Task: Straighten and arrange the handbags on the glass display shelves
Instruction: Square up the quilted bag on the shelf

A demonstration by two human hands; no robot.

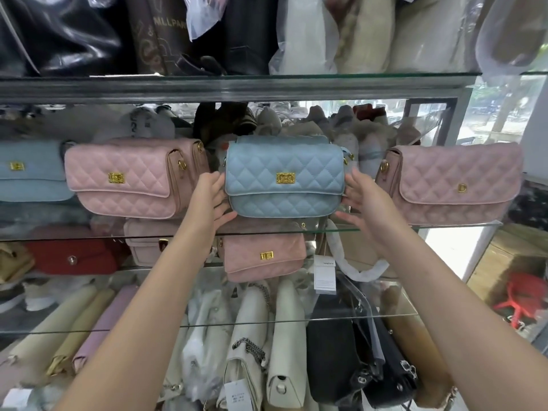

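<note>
Blue handbag (pixel 284 176) squared on glass shelf (pixel 385 228) between flat-fingered left hand (pixel 212 200) and right hand (pixel 360 200); lower rows (pixel 261 351) apparently unsorted.

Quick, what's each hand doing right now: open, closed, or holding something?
Left hand: open, straight fingers against the left end of the light blue quilted handbag.
Right hand: open, straight fingers at its right end.

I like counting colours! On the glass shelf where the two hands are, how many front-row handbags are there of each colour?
Blue flap handbags with gold clasps: 2
Pink quilted flap handbags with gold clasps: 2
Total: 4
</note>
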